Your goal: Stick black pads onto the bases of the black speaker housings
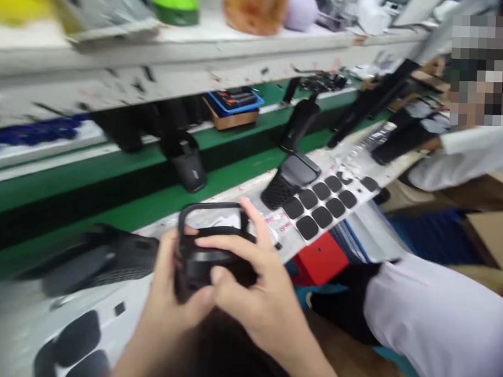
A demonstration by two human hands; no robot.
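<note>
A black plastic housing with a rounded-square frame is held up in front of me, its open face tilted toward the bench. My left hand is closed around its left side, thumb at the near edge. From the right, my right hand grips the same housing, with a finger reaching across it and the index finger at the frame's upper corner. On the bench to the left lies a blurred black part with a perforated surface. Beyond my right hand sits another black housing.
A sheet of dark rounded-square pads lies right; more pads lie lower left. Black parts stand along the green ledge, beneath a white shelf. A red box and a co-worker's sleeve are at right.
</note>
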